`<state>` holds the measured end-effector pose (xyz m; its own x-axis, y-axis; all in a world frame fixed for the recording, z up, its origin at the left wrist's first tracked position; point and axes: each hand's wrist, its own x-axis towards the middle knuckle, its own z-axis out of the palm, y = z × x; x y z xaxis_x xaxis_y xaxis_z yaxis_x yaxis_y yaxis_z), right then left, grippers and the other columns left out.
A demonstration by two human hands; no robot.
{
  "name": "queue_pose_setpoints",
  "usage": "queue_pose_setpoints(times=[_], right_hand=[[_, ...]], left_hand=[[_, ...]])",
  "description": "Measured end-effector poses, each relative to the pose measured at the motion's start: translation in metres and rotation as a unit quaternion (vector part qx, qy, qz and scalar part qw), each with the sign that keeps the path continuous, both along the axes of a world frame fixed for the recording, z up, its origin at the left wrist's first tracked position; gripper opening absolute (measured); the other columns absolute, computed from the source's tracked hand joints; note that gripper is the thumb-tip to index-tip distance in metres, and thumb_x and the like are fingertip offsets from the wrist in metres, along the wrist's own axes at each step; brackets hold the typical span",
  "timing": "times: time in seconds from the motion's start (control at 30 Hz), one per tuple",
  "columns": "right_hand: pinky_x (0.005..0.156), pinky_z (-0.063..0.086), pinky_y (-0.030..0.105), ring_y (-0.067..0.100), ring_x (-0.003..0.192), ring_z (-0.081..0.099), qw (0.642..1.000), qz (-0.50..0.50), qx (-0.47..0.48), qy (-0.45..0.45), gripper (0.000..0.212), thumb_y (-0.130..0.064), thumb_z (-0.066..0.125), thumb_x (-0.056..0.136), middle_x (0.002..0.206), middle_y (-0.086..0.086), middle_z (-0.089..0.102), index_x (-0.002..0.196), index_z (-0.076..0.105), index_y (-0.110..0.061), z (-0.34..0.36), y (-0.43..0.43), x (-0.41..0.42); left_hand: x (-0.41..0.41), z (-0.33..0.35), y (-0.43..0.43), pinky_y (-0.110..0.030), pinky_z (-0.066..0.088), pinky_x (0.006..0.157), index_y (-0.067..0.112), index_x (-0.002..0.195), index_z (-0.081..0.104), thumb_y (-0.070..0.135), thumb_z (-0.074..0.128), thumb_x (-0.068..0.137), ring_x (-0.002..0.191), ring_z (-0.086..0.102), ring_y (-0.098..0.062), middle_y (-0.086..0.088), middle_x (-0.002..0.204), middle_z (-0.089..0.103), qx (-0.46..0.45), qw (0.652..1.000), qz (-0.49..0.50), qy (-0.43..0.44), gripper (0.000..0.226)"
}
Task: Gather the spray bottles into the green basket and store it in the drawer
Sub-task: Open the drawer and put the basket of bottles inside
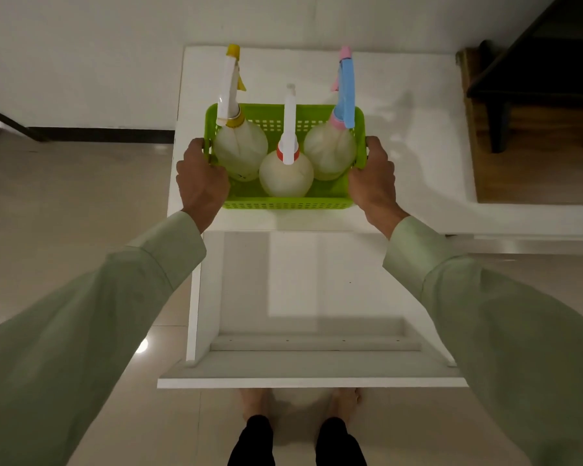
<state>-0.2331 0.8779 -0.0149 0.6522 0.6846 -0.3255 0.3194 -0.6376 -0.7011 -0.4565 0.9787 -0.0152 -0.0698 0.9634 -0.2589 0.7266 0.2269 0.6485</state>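
Green basket [285, 204] of three spray bottles [286, 173] between both clamped grips: left hand [201, 183], right hand [372, 178]

Both arms reach forward, left hand [201, 178] and right hand [374, 176] with fingers curled closed in a grip.

fingers [201, 144] hidden behind basket [288, 204] walls

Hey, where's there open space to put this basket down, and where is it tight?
The open drawer below the cabinet top is bare between its side walls and front panel. On top, free strips lie right of the green basket and behind it. Inside the basket three spray bottles crowd together; left hand and right hand grip its ends.
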Motion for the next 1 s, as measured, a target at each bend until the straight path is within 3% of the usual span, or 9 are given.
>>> queue_pose_setpoints(times=[0.2, 0.3, 0.4, 0.5, 0.63, 0.77, 0.83, 0.93, 1.0], right_hand=[[0.069, 0.045, 0.040, 0.042, 0.098, 0.058, 1.000, 0.010, 0.023, -0.011, 0.061, 0.002, 0.034, 0.075, 0.093, 0.010, 0.060, 0.129, 0.051, -0.021, 0.012, -0.043, -0.005], [0.066, 0.043, 0.039, 0.039, 0.095, 0.058, 1.000, 0.006, 0.030, -0.006, 0.065, 0.005, 0.034, 0.075, 0.091, 0.014, 0.061, 0.132, 0.050, -0.024, 0.017, -0.077, -0.010], [0.066, 0.044, 0.036, 0.032, 0.088, 0.058, 0.999, 0.011, 0.049, 0.007, 0.067, 0.010, 0.037, 0.077, 0.085, 0.007, 0.061, 0.134, 0.050, -0.024, 0.019, -0.118, -0.016], [0.068, 0.042, 0.031, 0.025, 0.087, 0.058, 0.999, 0.014, 0.051, 0.013, 0.068, 0.012, 0.040, 0.080, 0.096, 0.005, 0.064, 0.138, 0.048, -0.024, 0.015, -0.161, -0.021], [0.051, 0.042, 0.022, 0.018, 0.061, 0.058, 0.998, 0.011, 0.050, 0.022, 0.065, 0.015, 0.042, 0.084, 0.091, 0.005, 0.066, 0.135, 0.049, -0.024, -0.001, -0.208, -0.030], [0.049, 0.045, 0.040, 0.034, 0.063, 0.060, 0.997, 0.006, 0.045, 0.055, 0.059, 0.018, 0.043, 0.083, 0.097, 0.009, 0.068, 0.129, 0.050, -0.017, -0.028, -0.238, -0.034], [0.048, 0.046, 0.045, 0.035, 0.061, 0.057, 0.996, 0.002, 0.037, 0.078, 0.056, 0.018, 0.043, 0.082, 0.101, 0.008, 0.068, 0.126, 0.050, -0.015, -0.044, -0.245, -0.034], [0.048, 0.046, 0.042, 0.031, 0.061, 0.056, 0.993, -0.009, 0.012, 0.117, 0.050, 0.017, 0.042, 0.083, 0.106, 0.011, 0.068, 0.120, 0.049, -0.015, -0.071, -0.249, -0.034], [0.048, 0.043, 0.031, 0.024, 0.066, 0.056, 0.992, -0.009, -0.004, 0.123, 0.044, 0.016, 0.042, 0.082, 0.099, 0.009, 0.067, 0.113, 0.049, -0.014, -0.089, -0.248, -0.032]], left_hand=[[-0.013, 0.014, -0.038, -0.055, 0.051, 0.096, 0.014, 0.132, 0.053, -0.007, 0.037, 0.081, 0.115, 0.058, -0.038, -0.014, 0.122, 0.064, -0.010, 1.000, -0.001, -0.026, 0.057], [-0.020, 0.022, -0.073, -0.054, 0.055, 0.086, 0.013, 0.132, 0.052, -0.009, 0.035, 0.080, 0.106, 0.061, -0.039, -0.018, 0.114, 0.066, -0.002, 0.999, -0.001, -0.052, 0.059], [-0.028, 0.025, -0.116, -0.045, 0.056, 0.066, 0.015, 0.132, 0.048, -0.012, 0.035, 0.080, 0.083, 0.063, -0.030, -0.016, 0.102, 0.066, -0.004, 0.997, -0.003, -0.079, 0.060], [-0.036, 0.022, -0.157, -0.036, 0.051, 0.055, 0.021, 0.132, 0.043, -0.014, 0.037, 0.082, 0.073, 0.060, -0.014, -0.007, 0.095, 0.062, -0.009, 0.994, -0.006, -0.112, 0.061], [-0.045, 0.007, -0.203, -0.013, 0.042, 0.041, 0.020, 0.135, 0.039, -0.016, 0.038, 0.085, 0.064, 0.058, -0.011, -0.005, 0.090, 0.063, -0.021, 0.993, -0.019, -0.117, 0.061], [-0.049, -0.021, -0.228, -0.012, 0.039, 0.037, 0.014, 0.137, 0.037, -0.018, 0.039, 0.087, 0.057, 0.054, -0.015, -0.007, 0.091, 0.061, -0.047, 0.993, -0.035, -0.106, 0.060], [-0.050, -0.036, -0.232, -0.012, 0.039, 0.039, 0.013, 0.137, 0.036, -0.017, 0.040, 0.087, 0.060, 0.056, -0.014, -0.009, 0.097, 0.062, -0.062, 0.992, -0.047, -0.100, 0.058], [-0.052, -0.062, -0.233, -0.015, 0.039, 0.045, 0.014, 0.135, 0.035, -0.018, 0.040, 0.085, 0.069, 0.059, -0.022, -0.011, 0.105, 0.064, -0.093, 0.990, -0.061, -0.091, 0.059], [-0.052, -0.082, -0.232, -0.020, 0.040, 0.049, 0.013, 0.135, 0.034, -0.017, 0.041, 0.085, 0.073, 0.058, -0.022, -0.012, 0.107, 0.064, -0.114, 0.987, -0.065, -0.093, 0.058]])
